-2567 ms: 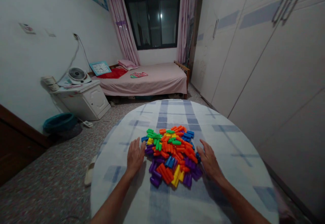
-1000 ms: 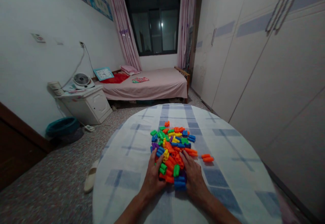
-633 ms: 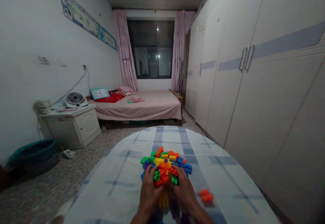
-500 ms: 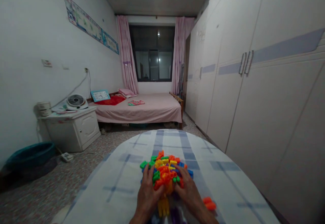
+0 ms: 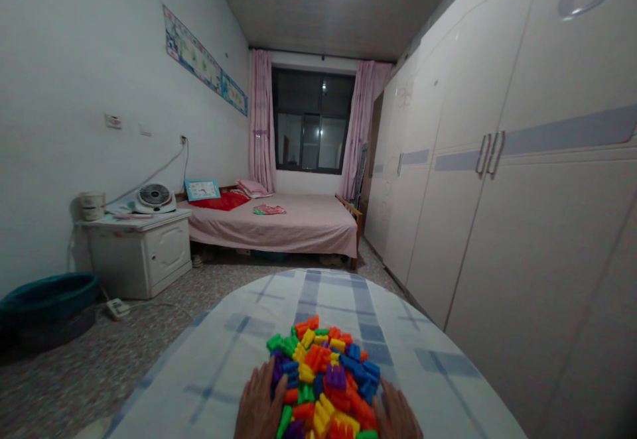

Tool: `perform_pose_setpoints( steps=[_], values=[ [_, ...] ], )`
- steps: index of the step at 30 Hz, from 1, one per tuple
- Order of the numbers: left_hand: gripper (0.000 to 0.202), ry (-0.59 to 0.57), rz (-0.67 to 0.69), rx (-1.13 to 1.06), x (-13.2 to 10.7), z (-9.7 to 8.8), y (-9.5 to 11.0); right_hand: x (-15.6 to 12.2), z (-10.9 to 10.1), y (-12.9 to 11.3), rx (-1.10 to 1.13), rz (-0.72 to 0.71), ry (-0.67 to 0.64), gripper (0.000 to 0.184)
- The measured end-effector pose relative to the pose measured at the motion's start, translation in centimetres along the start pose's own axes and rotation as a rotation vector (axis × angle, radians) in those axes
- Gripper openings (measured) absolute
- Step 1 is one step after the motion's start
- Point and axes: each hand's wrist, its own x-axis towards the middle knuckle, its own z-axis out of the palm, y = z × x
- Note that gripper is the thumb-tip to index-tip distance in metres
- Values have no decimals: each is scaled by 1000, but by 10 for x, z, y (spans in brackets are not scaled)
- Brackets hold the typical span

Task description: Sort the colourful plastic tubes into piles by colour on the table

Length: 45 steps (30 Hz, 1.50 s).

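Note:
A pile of colourful plastic building blocks [image 5: 318,359] in orange, yellow, green, blue and purple lies at the near part of the table. My left hand [image 5: 259,400] rests against the left side of the pile, its fingers stretched forward. On the opposite side, my right hand [image 5: 397,411] touches the pile's edge with extended fingers. Neither hand is closed around a block. Both wrists and the nearest part of the pile are cut off by the lower frame edge.
A blue-and-white checked cloth covers the rounded table [image 5: 213,359]. Beyond it stand a pink-covered bed [image 5: 308,223] and a white cabinet [image 5: 166,260] with a fan [image 5: 155,197]. Tall wardrobes [image 5: 537,247] line the right side. A teal basin [image 5: 50,290] is on the floor at left.
My hands have moved apart and nearer to me, from on top of the pile to its sides. More blocks now show between them. The view has tilted upward slightly.

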Motion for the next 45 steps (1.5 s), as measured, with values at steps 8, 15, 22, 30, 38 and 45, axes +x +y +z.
perform_pose_setpoints(
  steps=[8,15,22,30,38,45],
  values=[
    [59,-37,-294,-400,28,5,69,37,36,-63,355,241,-91,54],
    [28,-186,128,-443,7,-38,100,29,-9,-115,571,41,-254,39],
    [46,-342,412,-113,-54,-59,44,-34,-13,-80,93,-304,-432,45],
    [79,-332,399,23,-61,-67,62,-49,-43,-124,5,-361,-427,85],
    [39,-97,321,108,-14,-37,74,16,-19,-142,73,-118,-237,48],
    [30,123,254,90,34,-28,67,64,-14,-119,34,-84,-141,34]
  ],
)
